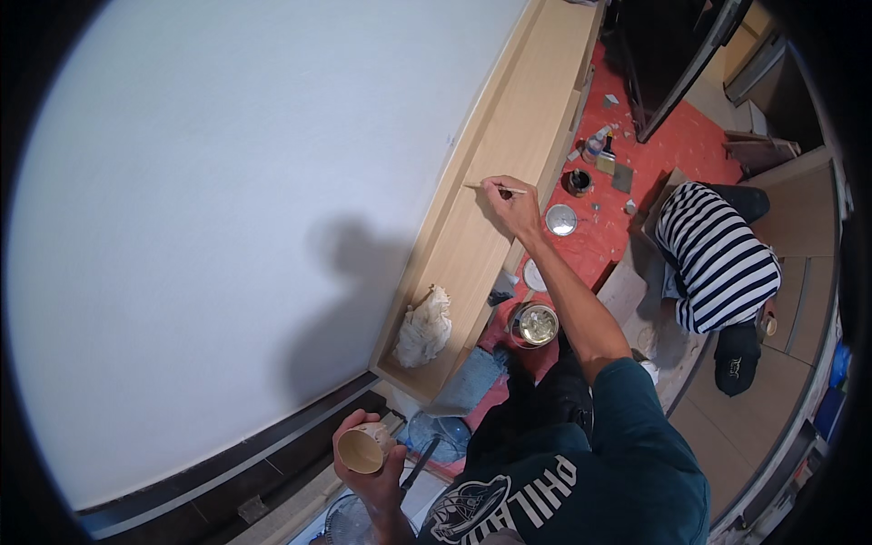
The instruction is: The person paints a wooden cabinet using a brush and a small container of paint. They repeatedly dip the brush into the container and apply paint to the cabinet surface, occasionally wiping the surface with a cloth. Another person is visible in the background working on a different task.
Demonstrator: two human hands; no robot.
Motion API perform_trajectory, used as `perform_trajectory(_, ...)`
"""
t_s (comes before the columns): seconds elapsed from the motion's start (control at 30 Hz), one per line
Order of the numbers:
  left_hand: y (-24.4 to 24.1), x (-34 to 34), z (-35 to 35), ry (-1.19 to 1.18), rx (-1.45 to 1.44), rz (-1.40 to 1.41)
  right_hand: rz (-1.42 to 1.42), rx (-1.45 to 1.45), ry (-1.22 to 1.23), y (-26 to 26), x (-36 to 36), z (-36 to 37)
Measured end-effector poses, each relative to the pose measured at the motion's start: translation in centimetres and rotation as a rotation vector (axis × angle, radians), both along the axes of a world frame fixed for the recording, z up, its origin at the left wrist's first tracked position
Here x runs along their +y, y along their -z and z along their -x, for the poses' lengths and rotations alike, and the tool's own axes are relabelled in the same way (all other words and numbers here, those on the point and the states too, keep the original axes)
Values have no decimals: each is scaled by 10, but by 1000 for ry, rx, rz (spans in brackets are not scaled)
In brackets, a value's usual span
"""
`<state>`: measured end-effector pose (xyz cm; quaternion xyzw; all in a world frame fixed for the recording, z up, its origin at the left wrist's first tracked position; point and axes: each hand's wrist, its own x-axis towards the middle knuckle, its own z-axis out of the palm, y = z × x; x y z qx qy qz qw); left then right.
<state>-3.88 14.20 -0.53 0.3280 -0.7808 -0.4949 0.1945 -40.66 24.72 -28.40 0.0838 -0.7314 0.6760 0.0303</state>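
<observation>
My right hand (512,201) grips a thin, light wooden-handled tool (475,185); its tip is at the raised back edge of a long pale wooden shelf (524,129) against the white wall. Whether the tool is a brush cannot be told. Low at the left, my left hand (371,463) holds a cup (361,451) with a cream-coloured inside and smears on its side. A crumpled whitish cloth (425,328) lies in the near end of the shelf.
On red floor sheeting (603,235) stand an open dark can (578,182), a metal can (538,324), a flat brush (605,160) and round lids (561,220). A person in a striped shirt (719,259) bends down at the right. A fan (351,521) is at the bottom left.
</observation>
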Motion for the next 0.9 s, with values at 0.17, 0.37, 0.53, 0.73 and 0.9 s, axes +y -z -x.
perform_trajectory(0.17, 3, -2, 0, 6, -1, 31, 67, 58, 119, 4, -4, 0)
perform_trajectory(0.37, 3, -3, 0, 7, 7, 26, -5, -21, -80, 7, -7, -12)
perform_trajectory(0.53, 6, -5, -1, 6, 16, 18, -30, -47, -135, 5, -6, -15)
perform_trajectory(0.73, 8, -7, 0, 12, 10, 30, 4, 23, 52, 5, -2, 10)
perform_trajectory(0.9, 9, -7, 1, 26, 14, 26, 16, 58, 95, 6, 1, 29)
